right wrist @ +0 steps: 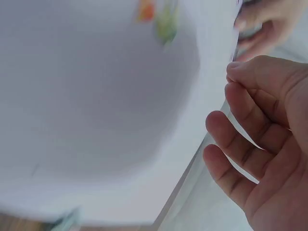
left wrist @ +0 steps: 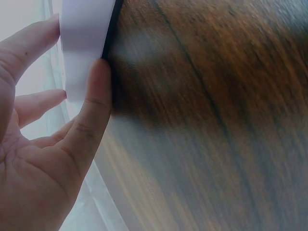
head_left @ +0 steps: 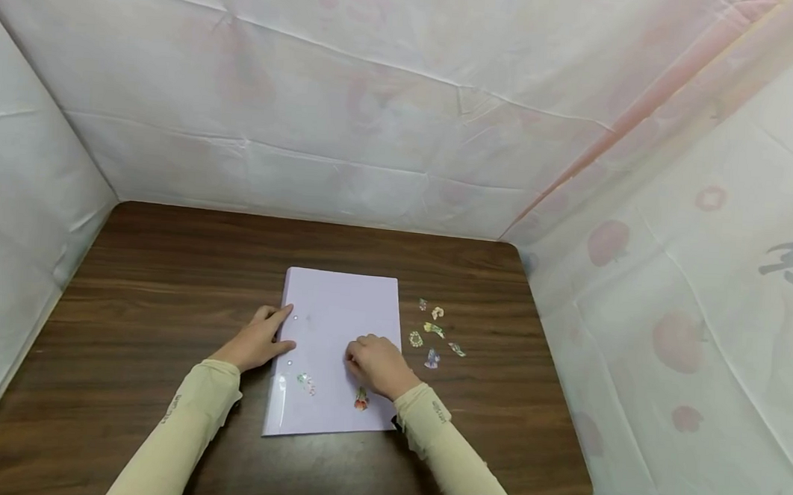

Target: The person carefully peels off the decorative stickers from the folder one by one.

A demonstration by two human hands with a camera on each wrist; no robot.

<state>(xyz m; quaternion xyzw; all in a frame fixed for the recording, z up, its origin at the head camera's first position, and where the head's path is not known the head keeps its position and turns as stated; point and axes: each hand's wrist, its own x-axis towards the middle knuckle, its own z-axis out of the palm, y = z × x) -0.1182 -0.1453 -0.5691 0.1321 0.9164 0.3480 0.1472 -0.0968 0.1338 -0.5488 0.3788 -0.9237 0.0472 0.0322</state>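
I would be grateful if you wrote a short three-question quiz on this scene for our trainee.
1. Which holds the lilac binder at its spine? A) right hand only; B) left hand only; C) both hands.
2. True or false: every sticker in the head view lies on the binder.
3. Fill in: in the head view, the red sticker lies nearer the ____ hand.

Key:
1. B, the left hand.
2. False; several stickers lie on the wooden table.
3. Right; the right hand is just beside it.
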